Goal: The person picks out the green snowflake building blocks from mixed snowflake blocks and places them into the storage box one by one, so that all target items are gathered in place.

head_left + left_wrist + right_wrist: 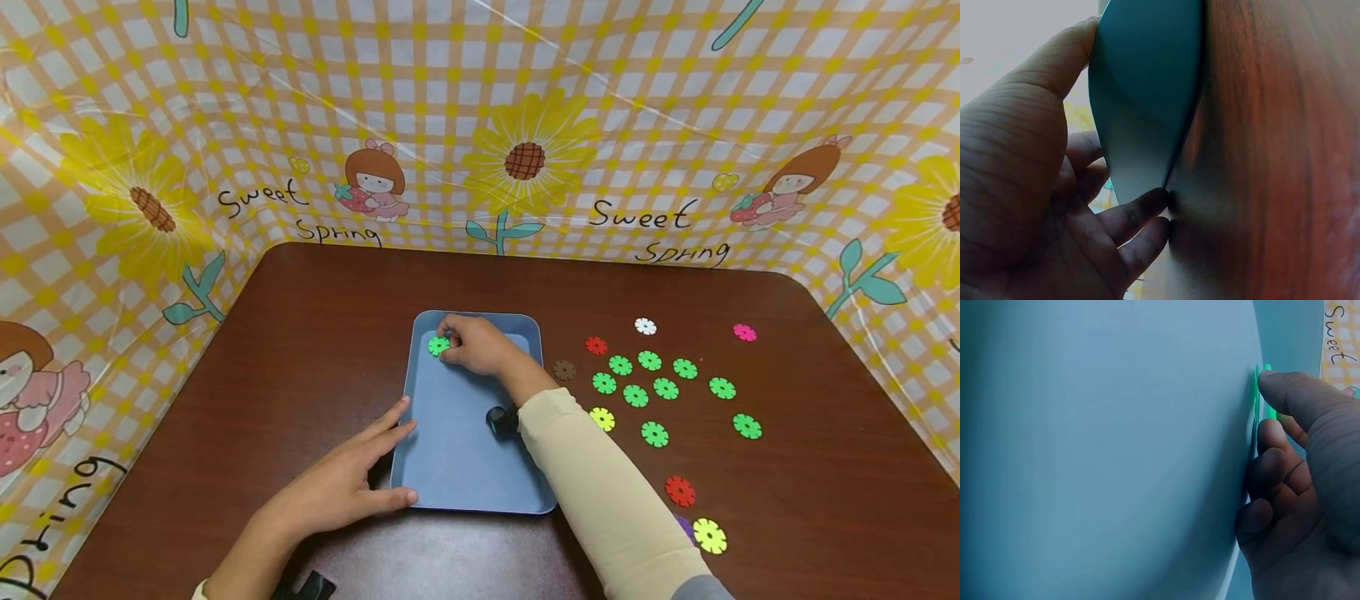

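A blue rectangular tray (465, 467) lies on the brown table. My right hand (477, 346) reaches into its far left part and pinches a green notched disc (438, 346) by thumb and forefinger. In the right wrist view, the thumb lies against the green disc (1270, 394), seen edge-on close over the tray floor (1116, 437); a second green edge shows beside it. My left hand (341, 479) rests with spread fingers at the tray's near left corner. Up close in the left wrist view, its thumb touches the tray rim (1147, 81) and two fingertips are low by the side.
Right of the tray several more green discs (635, 396) lie scattered, among red (680, 491), yellow (709, 536), white (646, 326), pink (745, 332) and brown discs (564, 370). A purple disc (684, 527) is partly hidden. Checked cloth (442, 100) walls the table's back and sides.
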### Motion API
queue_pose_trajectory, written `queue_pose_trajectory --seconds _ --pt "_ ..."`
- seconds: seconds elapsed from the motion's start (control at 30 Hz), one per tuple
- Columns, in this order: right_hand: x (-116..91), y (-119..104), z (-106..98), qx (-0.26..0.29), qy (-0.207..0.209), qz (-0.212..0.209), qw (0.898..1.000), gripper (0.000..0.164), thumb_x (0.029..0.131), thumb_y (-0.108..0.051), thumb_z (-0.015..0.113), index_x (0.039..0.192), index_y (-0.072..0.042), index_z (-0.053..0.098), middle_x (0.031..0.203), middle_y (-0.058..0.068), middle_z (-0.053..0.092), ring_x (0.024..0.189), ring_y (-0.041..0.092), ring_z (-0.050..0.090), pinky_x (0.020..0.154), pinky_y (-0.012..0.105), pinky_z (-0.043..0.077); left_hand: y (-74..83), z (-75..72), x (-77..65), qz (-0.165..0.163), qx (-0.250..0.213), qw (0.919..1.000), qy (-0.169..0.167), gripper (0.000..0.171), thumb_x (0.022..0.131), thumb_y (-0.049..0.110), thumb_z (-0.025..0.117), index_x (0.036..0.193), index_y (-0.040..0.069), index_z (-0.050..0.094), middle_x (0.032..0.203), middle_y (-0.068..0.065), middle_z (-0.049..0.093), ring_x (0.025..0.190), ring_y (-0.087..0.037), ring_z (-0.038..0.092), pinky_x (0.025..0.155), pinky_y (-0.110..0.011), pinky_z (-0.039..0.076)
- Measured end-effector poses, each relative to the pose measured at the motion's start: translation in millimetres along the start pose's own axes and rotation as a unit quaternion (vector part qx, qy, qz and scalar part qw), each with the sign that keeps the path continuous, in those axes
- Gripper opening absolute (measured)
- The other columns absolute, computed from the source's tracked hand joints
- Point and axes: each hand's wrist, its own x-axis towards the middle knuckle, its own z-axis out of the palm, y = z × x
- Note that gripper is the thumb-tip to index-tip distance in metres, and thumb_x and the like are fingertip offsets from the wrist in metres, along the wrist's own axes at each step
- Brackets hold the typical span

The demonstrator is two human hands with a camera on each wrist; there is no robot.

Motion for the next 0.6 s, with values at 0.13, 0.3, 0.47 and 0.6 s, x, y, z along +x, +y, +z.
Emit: queue_pose_trajectory --seconds 0.13,0.3,0.47,0.6 --pt "0.5 0.7 0.5 -0.004 0.002 0.001 1.0 0.027 0.092 -0.014 0.072 0.116 -0.007 0.062 0.082 0.003 0.057 0.073 0.016 0.052 0.068 0.03 0.041 0.2 0.4 0.4 0.0 0.001 1.0 0.0 0.085 0.087 0.053 0.072 0.154 0.013 0.038 0.165 0.009 0.011 0.147 -0.017 0.022 0.11 -0.051 0.033" --pt "1.9 2.0 1.0 -0.006 0.002 0.002 1.0 0.026 0.092 -0.014 0.072 0.115 -0.008 0.062 0.082 0.002 0.057 0.073 0.016 0.052 0.067 0.03 0.041 0.1 0.4 0.3 0.001 0.0 1.0 0.001 0.085 0.087 0.053 0.072 0.154 0.012 0.038 0.165 0.009 0.011 0.147 -0.017 0.022 0.111 -0.052 0.032" --pt "2.8 3.6 1.7 -0.006 0.001 0.003 1.0 0.026 0.093 -0.015 0.071 0.116 -0.008 0.062 0.081 0.002 0.057 0.072 0.016 0.052 0.067 0.03 0.041 -0.4 0.5 0.2 0.004 0.001 1.0 0.001 0.085 0.087 0.053 0.071 0.154 0.012 0.038 0.165 0.008 0.012 0.147 -0.017 0.021 0.111 -0.052 0.032" --pt "2.6 4.3 2.0 -0.005 -0.001 0.0 1.0 0.026 0.093 -0.016 0.071 0.116 -0.008 0.062 0.081 0.002 0.057 0.072 0.015 0.051 0.067 0.03 0.041 -0.7 0.5 -0.1 0.005 0.003 1.0 0.001 0.086 0.087 0.055 0.071 0.154 0.012 0.038 0.165 0.008 0.012 0.147 -0.017 0.021 0.111 -0.051 0.032"
